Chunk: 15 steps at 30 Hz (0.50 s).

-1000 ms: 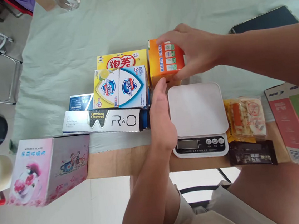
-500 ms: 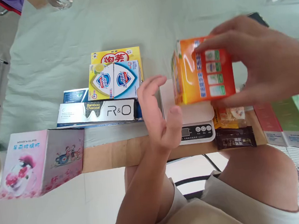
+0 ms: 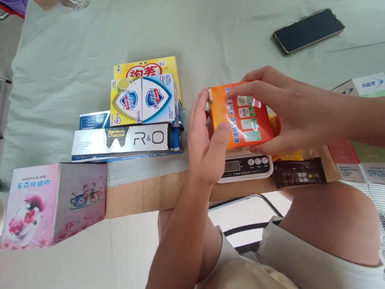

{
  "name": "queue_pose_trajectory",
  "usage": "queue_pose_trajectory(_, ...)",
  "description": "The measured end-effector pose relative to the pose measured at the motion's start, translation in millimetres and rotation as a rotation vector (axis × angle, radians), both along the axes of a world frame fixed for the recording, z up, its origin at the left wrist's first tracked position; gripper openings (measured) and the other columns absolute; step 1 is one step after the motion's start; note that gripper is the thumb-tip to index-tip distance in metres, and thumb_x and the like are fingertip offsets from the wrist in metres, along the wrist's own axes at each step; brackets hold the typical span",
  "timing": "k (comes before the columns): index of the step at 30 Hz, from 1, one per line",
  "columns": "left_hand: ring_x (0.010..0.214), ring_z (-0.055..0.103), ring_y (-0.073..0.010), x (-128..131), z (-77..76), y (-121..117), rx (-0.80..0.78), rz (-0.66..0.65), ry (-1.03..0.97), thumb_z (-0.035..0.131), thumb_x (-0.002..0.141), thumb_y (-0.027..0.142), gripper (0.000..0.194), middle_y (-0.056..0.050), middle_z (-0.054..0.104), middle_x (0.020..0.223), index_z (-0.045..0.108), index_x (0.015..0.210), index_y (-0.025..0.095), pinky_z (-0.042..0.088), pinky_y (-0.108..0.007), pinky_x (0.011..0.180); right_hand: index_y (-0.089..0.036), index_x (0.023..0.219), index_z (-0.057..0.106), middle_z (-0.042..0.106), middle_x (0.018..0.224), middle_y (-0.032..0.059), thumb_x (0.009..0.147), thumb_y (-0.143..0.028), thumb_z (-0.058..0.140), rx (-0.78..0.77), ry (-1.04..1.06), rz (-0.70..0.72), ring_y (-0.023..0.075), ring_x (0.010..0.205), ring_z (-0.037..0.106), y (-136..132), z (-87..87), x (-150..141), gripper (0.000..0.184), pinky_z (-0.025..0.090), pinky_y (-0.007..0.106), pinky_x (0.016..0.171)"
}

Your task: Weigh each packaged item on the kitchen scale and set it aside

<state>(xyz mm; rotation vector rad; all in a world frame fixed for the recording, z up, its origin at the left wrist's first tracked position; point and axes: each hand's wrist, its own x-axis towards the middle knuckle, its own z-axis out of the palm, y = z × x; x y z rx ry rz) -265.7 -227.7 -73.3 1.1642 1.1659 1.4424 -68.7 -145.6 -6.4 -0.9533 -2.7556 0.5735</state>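
Here, orange pack [image 3: 240, 116]: over the kitchen scale [image 3: 246, 171], printed face up; it hides the scale's top, so I cannot tell whether it rests there or hangs just above.
Pack handling: I judge it a compact, fairly heavy block, stiff inside and not fragile; the glossy wrap may slip under dry fingers.
Pack grip points: I should take it across two opposite sides, fingers flat, clear of any loose wrap.
Right hand [image 3: 279, 109]: grasping the pack from its right, fingers over the far part, thumb at the near edge.
Left hand [image 3: 207, 147]: partly curled along the pack's left side, thumb overlapping its near left corner; I cannot tell whether it presses.
Scale's right side: snack bar [image 3: 300, 172] and yellow packet [image 3: 287, 156], near my right hand.
Left stack: soap boxes [image 3: 143, 101], toothpaste box [image 3: 120, 141].
Far right: phone [image 3: 308, 31], well apart.
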Motion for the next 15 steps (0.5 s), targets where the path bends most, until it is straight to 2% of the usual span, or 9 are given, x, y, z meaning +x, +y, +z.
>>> queue_pose_trajectory(2,0.165,0.039,-0.0333,0.2,-0.6,1.6,0.005,-0.002,-0.026,0.054,0.095,0.082,0.073,-0.005,0.043,0.174,0.053,0.151,0.035,0.041,-0.047,0.133,-0.04,0.162,0.039,0.049,0.157,0.0133,0.077,-0.058,0.08,-0.039,-0.026,-0.001,0.0391,0.129,0.065,3.9,3.3,0.5,0.096,0.068,0.051,0.089)
queue_pose_trajectory(4,0.164,0.04,-0.034,0.1,-1.0,2.8,0.016,-0.002,-0.059,0.056,0.095,0.08,0.073,-0.006,0.044,0.173,0.053,0.152,0.035,0.042,-0.047,0.133,-0.039,0.166,0.033,0.045,0.162,0.0126,0.083,-0.07,0.073,-0.08,-0.065,0.039,0.0388,0.133,0.064,11.4,11.2,1.8,0.097,0.066,0.052,0.098)
queue_pose_trajectory(7,0.164,0.041,-0.0344,-1.2,-1.7,3.5,0.022,0.009,-0.039,0.054,0.095,0.081,0.075,-0.007,0.046,0.172,0.053,0.153,0.034,0.039,-0.047,0.134,-0.035,0.168,0.03,0.041,0.166,0.0117,0.09,-0.078,0.06,-0.078,-0.06,0.06,0.0404,0.151,0.05,23.1,27.5,2.7,0.094,0.054,0.056,0.118)
queue_pose_trajectory(9,0.163,0.042,-0.0331,-2.1,-2.5,3.5,0.027,0.019,-0.002,0.053,0.095,0.083,0.076,-0.006,0.047,0.171,0.053,0.153,0.034,0.036,-0.046,0.135,-0.034,0.166,0.035,0.043,0.166,0.0109,0.088,-0.076,0.063,-0.06,-0.04,0.033,0.0403,0.157,0.043,26.1,36.0,0.3,0.092,0.049,0.055,0.124)
queue_pose_trajectory(12,0.161,0.044,-0.0326,-2.2,-4.3,3.5,0.033,0.018,0.005,0.052,0.095,0.083,0.075,-0.006,0.048,0.17,0.053,0.152,0.035,0.039,-0.046,0.133,-0.032,0.163,0.041,0.045,0.164,0.0114,0.081,-0.072,0.071,-0.071,-0.059,0.036,0.0407,0.15,0.05,22.6,38.9,-9.7,0.095,0.052,0.056,0.12)
queue_pose_trajectory(15,0.163,0.042,-0.0334,-1.4,-6.3,4.8,0.026,0.01,0.011,0.051,0.095,0.084,0.075,-0.005,0.047,0.171,0.052,0.153,0.037,0.041,-0.046,0.132,-0.034,0.158,0.047,0.05,0.16,0.0097,0.075,-0.074,0.077,-0.067,-0.107,0.08,0.0412,0.138,0.06,16.3,33.4,-23.8,0.097,0.055,0.06,0.112)
